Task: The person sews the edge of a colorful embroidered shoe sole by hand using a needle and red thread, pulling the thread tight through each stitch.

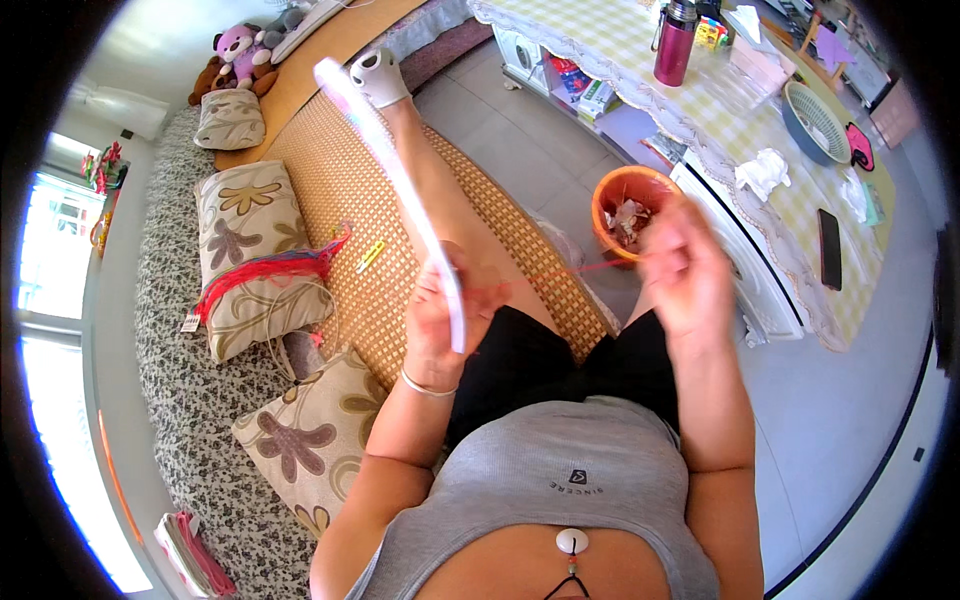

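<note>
My left hand (448,315) is closed around the lower part of a long, thin, curved white strip (408,190), which slants up and away to the far left. A thin red thread (572,270) runs taut from the left hand across to my right hand (690,275). The right hand is raised over my right thigh, its fingers pinched on the thread and smeared by motion. On the woven mat left of the left hand lies a small yellow cutter (371,256). A bundle of red and blue threads (268,278) with a tag rests across a flowered cushion (235,210).
An orange bin (601,222) with scraps stands just beyond the right hand. To the right, a table with a checked cloth (740,120) bears a maroon flask (676,45), a basket (822,150), tissues (763,175) and a phone (829,250). My legs rest over the woven mat (330,180).
</note>
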`<state>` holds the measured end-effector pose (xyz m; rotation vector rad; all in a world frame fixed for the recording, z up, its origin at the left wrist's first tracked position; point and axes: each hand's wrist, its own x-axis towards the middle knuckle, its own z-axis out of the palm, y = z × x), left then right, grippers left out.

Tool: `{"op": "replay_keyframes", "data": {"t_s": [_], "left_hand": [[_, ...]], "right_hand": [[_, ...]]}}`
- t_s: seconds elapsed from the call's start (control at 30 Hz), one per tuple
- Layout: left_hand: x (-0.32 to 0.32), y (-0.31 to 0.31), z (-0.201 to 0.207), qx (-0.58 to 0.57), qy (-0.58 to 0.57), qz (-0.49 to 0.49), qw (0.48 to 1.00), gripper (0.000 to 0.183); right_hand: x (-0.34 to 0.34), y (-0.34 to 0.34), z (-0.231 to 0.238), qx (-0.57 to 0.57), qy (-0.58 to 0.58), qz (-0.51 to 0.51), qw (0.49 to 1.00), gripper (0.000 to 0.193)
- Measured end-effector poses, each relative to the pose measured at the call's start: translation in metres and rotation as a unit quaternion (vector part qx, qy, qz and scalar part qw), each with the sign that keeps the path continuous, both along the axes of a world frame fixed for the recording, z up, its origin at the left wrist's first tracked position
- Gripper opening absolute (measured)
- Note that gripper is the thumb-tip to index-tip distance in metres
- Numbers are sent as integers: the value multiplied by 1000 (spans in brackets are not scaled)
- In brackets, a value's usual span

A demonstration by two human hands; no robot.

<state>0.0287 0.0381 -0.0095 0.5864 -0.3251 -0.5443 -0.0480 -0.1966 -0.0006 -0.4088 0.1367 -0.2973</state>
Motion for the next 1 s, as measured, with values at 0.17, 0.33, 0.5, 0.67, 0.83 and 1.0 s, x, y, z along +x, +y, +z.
{"op": "replay_keyframes", "data": {"t_s": [0.17,0.33,0.5,0.67,0.83,1.0], "left_hand": [[17,12,-6,-197,110,-114,968,16],[0,-6,-7,-207,156,-193,946,19],[-10,-5,-14,-144,133,-177,964,16],[-13,-3,-27,-212,181,-205,938,22],[-12,-7,-10,-246,259,-241,902,19],[-11,-8,-10,-240,266,-246,901,18]], "right_hand": [[-7,-29,16,-187,20,-282,941,12],[-5,45,39,-444,17,-235,865,8],[0,83,34,-704,-130,-194,671,12],[1,92,32,-724,-136,-206,644,18],[0,92,30,-728,-132,-205,640,19],[0,92,29,-734,-136,-203,634,21]]}}
